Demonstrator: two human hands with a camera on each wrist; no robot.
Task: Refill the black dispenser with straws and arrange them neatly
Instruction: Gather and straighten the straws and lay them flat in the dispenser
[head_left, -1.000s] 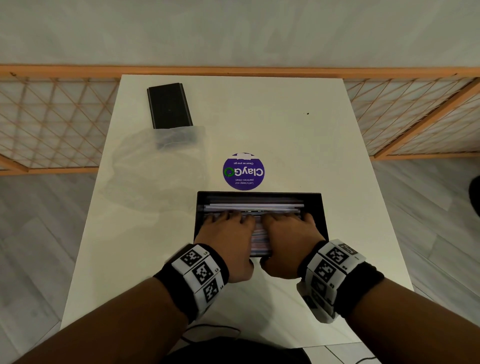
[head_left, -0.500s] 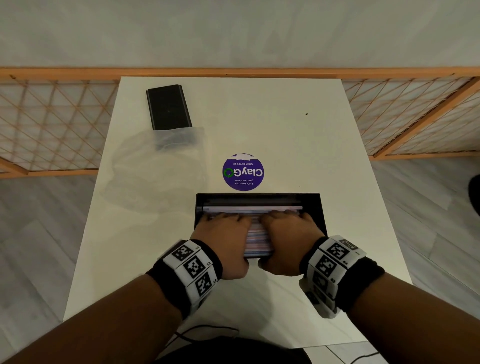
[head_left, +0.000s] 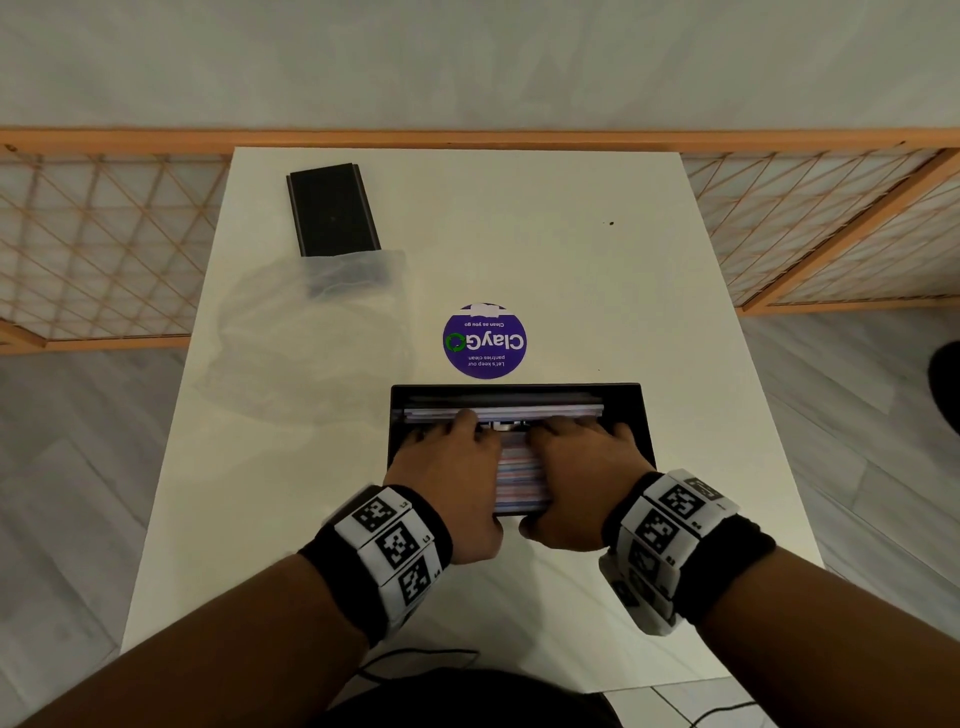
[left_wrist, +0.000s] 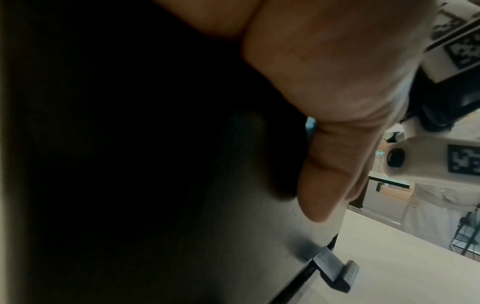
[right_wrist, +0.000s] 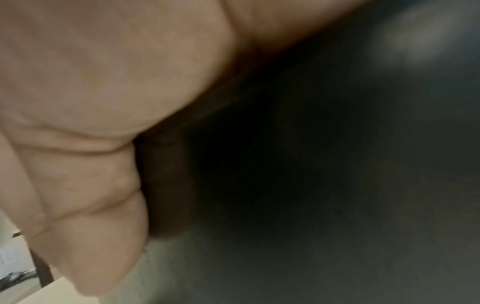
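Room: pale wall at the far side; grey plank floor (head_left: 67, 493) on both sides. One orange wooden lattice rail (head_left: 104, 218) runs behind the table and angles off to the right.

Surface: one white rectangular table (head_left: 571, 260), far edge against the rail. One small dark speck on it toward the far right.

On the table, largest first:
- One clear plastic bag (head_left: 311, 338), crumpled, left of centre, its far end lying over the near end of the lid.
- One black dispenser (head_left: 641, 415), an open box at the near centre of the table, just beyond the person. Straws (head_left: 519, 478) fill it, lying crosswise in a stack with pale and reddish-blue striped wrappers; count not legible.
- One black lid (head_left: 332, 208), flat, far left corner, well apart from the dispenser.
- One round purple sticker (head_left: 484, 340), "ClayGo" printed upside down from this side, just beyond the dispenser's far wall.

Hands: two, each wrist in a black band with white marker tiles.
- Left hand (head_left: 447, 467): palm down on the left half of the straws, fingers laid forward and pressing, thumb at the near wall. Nothing gripped.
- Right hand (head_left: 582, 467): mirrors it on the right half, fingers flat on the straws, thumb down the dispenser's near face.

Wrist views are mostly dark; each shows a thumb against the black wall.
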